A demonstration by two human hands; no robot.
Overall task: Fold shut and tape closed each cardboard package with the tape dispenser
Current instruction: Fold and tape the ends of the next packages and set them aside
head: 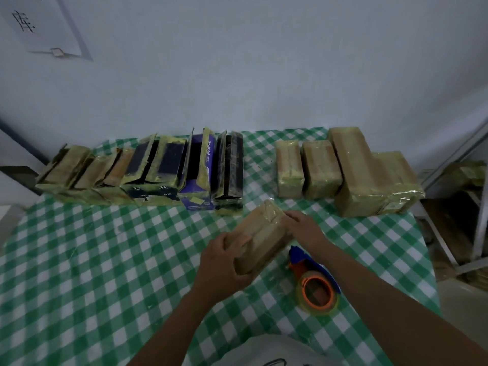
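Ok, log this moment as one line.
left hand: grips package | right hand: grips package | tape dispenser: lying untouched | taped boxes: rear right

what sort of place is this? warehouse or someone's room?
Likely a makeshift packing table in a plain room, not a warehouse: a green-checked tablecloth, a row of open boxes left and taped packages right along the wall, a tape dispenser beside the package the left hand and right hand hold.

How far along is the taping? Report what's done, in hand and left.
Done: four sealed boxes stand at the back right of the table. In hand: the left hand and right hand grip a brown box, glossy with tape; the dispenser lies beside the right forearm. Left: the row of open boxes at the back left, flaps up.
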